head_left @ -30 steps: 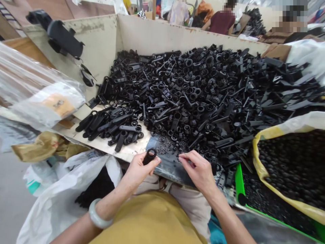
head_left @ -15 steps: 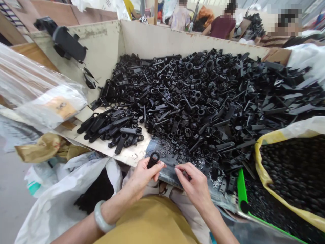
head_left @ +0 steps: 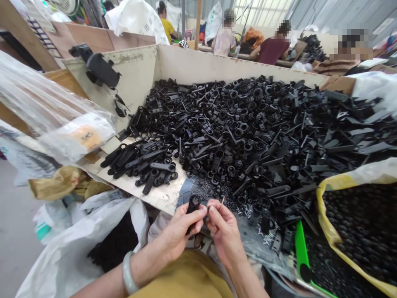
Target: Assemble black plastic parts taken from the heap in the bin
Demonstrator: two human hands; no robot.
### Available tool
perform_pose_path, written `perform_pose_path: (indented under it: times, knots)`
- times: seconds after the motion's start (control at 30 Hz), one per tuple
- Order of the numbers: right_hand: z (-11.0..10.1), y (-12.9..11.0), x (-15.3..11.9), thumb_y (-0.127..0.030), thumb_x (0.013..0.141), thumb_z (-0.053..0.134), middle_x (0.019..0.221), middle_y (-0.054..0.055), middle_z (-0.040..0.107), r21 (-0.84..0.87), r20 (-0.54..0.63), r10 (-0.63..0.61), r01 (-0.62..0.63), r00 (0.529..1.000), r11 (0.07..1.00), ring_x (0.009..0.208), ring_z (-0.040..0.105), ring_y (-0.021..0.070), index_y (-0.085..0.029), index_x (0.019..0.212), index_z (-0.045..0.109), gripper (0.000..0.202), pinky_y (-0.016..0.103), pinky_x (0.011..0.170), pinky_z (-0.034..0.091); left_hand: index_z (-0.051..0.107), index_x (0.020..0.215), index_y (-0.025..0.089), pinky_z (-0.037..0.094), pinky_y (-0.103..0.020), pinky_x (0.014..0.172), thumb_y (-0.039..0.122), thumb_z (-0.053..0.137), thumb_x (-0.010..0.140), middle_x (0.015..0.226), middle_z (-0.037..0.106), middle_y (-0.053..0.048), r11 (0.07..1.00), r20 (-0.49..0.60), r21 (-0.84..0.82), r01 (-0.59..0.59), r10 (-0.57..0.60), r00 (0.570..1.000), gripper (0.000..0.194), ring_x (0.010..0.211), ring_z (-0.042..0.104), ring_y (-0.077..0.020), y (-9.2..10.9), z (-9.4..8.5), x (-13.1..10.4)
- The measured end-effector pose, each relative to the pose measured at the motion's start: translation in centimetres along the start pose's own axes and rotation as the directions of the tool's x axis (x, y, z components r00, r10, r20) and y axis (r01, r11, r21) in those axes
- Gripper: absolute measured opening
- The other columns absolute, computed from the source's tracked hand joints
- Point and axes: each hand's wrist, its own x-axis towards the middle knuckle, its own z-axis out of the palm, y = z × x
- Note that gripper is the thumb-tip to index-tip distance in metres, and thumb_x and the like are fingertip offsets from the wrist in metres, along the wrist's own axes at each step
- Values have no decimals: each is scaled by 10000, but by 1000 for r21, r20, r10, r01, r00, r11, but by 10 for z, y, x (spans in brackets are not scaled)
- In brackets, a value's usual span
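My left hand (head_left: 182, 225) is closed around a black plastic part with a ring-shaped end (head_left: 194, 201), the ring tilted up toward me. Close beside it, my right hand (head_left: 225, 229) is pinched, its fingertips nearly meeting my left thumb. Something small and dark shows at those fingertips, too small to name. A thin tan stick-like tip (head_left: 223, 200) pokes up behind the right fingers. Just beyond both hands lie many tiny dark pieces (head_left: 211, 190) and a scatter of small silver pins (head_left: 245, 208).
A large heap of black plastic parts (head_left: 232, 124) fills the pale-walled bin (head_left: 186, 58). A smaller pile of long black parts (head_left: 145, 159) lies left. At right stand a yellow-rimmed sack (head_left: 322, 207) and a green edge (head_left: 301, 244). A white sack (head_left: 62, 260) hangs lower left. Several people sit behind.
My right hand has moved left, up to the part in my left hand. The part now stands more upright. The view has tilted up a little, showing more of the background.
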Motion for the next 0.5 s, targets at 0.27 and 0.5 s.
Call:
perform_pose_path:
  times: [0.27,0.5]
  knots:
    - [-5,8,0,-479,714,885,669,-62,465,-75,-30,-84,81,996,994,493,213,41,-194,830,688,366,159,406,208,584,690,174,295,-230,562,447,879,684,559,487,62,997,-5,56,-62,62,998,401,541,380,-79,-9,-4,3]
    - [-11,6,0,-499,883,739,810,-16,547,-358,67,-315,317,947,878,487,286,50,-195,850,702,308,186,390,249,559,717,191,302,-245,569,479,799,774,534,476,66,973,-11,187,-134,139,990,379,539,377,-92,-9,-7,3]
